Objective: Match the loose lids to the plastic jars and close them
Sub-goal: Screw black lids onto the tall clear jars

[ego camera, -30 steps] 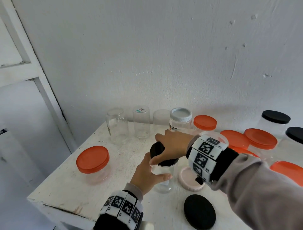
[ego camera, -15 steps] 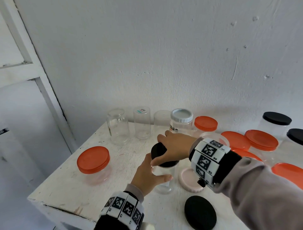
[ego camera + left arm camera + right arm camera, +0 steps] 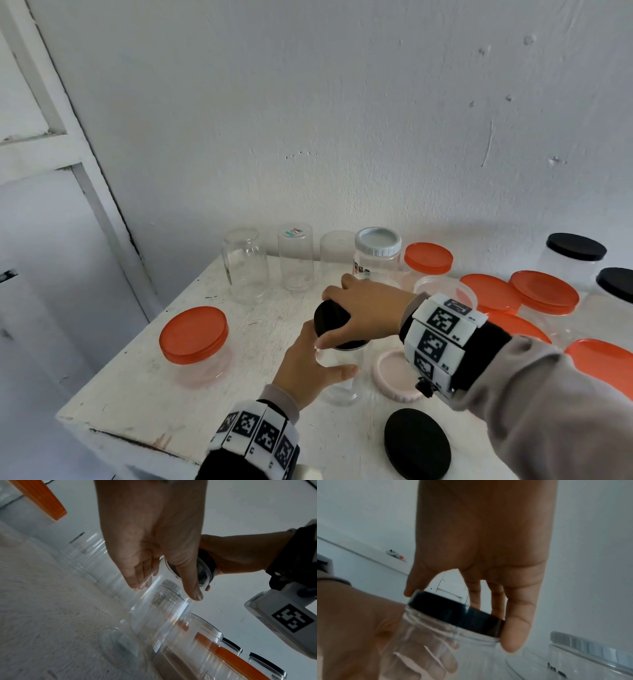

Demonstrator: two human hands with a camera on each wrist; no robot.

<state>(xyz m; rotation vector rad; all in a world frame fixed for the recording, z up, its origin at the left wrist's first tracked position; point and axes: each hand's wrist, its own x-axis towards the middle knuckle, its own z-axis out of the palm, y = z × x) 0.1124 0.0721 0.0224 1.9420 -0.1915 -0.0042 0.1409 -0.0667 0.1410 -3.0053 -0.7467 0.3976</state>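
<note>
Jar and lid meet near the middle of the white painted desk, a little toward its front edge. The small clear plastic jar stands upright there, and the left hand wraps its wall, thumb on the near side and fingers round the far side, showing through the plastic in the left wrist view. The right hand comes over the top and pinches the round black plastic lid by its rim, thumb against one side and fingertips against the other; the lid sits on the jar's threaded neck, looking slightly tilted in the right wrist view.

Empty and thin-walled, the jar is probably very light and somewhat springy, so a hard squeeze could flex the mouth out of round and bind the thread; a hold low on the wall, firm but not crushing, seems best. Smooth plastic may also spin in the palm while the lid turns. The lid is stiff and shallow, so its outer rim is the only useful place to grip, and it likely needs levelling before turning to avoid cross-threading.

Just right of the jar lies a pale pink lid, and a loose black lid rests near the front edge.
</note>
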